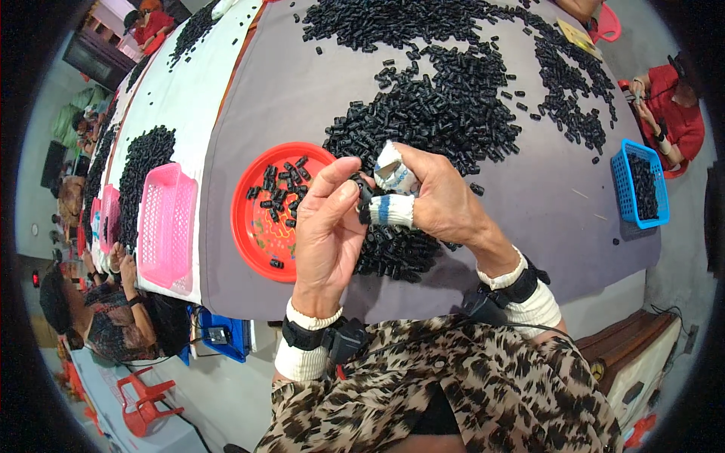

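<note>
My left hand (pixel 326 238) pinches a small black cylindrical piece (pixel 364 186) between thumb and fingertips. Close against it, my right hand (pixel 447 202) is closed on the same piece or another beside it; its wrapped fingers partly hide the contact. White fabric covers, one with a blue stripe, wrap the thumb and a finger of that hand. Beneath and beyond both hands spreads a large pile of similar black pieces (pixel 430 124). To the left of my left hand is a round red tray (pixel 242 226) with several loose black pieces on its patterned bottom.
A grey cloth (pixel 529 249) covers the table. A pink basket (pixel 168 226) stands left, and a blue basket (pixel 621 181) of black pieces is at the right edge. People (pixel 668 113) sit at the right and left sides. Other heaps of black pieces lie farther off.
</note>
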Motion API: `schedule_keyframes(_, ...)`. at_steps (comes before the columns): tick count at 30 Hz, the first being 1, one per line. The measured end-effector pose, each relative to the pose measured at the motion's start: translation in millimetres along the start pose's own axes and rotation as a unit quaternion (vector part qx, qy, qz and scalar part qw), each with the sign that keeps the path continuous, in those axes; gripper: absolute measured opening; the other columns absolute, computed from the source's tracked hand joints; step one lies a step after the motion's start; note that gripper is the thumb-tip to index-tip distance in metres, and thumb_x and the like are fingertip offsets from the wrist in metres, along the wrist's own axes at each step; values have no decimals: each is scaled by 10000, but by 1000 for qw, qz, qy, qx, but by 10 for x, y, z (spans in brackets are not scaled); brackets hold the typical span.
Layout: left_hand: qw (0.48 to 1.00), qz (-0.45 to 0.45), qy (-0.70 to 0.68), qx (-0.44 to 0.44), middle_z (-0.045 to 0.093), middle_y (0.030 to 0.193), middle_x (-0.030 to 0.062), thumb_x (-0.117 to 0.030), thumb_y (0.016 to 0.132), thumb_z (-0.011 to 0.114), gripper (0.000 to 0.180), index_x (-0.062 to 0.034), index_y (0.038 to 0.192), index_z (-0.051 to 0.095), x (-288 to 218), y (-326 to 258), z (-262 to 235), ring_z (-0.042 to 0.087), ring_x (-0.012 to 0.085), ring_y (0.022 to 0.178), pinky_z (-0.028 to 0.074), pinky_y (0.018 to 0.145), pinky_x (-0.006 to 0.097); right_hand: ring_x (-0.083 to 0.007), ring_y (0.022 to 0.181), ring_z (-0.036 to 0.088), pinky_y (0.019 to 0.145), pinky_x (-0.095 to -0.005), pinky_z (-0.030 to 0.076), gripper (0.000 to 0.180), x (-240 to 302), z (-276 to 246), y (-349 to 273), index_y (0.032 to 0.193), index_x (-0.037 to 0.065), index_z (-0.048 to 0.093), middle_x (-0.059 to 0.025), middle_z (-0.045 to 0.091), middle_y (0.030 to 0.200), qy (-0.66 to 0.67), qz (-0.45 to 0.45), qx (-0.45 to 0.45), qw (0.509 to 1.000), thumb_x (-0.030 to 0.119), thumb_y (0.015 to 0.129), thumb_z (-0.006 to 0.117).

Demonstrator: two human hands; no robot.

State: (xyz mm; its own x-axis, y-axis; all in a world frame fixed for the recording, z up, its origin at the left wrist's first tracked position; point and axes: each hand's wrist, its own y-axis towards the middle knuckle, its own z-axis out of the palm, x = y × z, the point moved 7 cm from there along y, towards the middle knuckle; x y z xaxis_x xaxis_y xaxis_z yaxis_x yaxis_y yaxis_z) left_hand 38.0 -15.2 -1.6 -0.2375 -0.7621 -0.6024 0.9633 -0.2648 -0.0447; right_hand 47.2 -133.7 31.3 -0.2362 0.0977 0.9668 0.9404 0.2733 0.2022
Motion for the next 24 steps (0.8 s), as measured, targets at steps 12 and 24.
schedule_keyframes(12, 998, 12, 62, -8, 610, 933, 98, -44, 869, 538, 246, 33, 1102, 532, 37, 30, -89, 581, 102, 783, 496, 710, 239, -50, 595, 421, 530, -239, 371, 216, -169, 40, -41, 830, 19, 544, 16, 509, 636, 62, 104, 26, 992, 170, 764, 683)
schedule_keyframes(24, 1000, -6, 2, -2, 611, 911, 87, -119, 890, 531, 195, -13, 1053, 544, 115, 40, -97, 582, 105, 775, 504, 706, 259, -50, 610, 432, 547, -237, 387, 226, -215, 99, -53, 852, 21, 555, 21, 516, 653, 134, 109, 55, 983, 190, 766, 678)
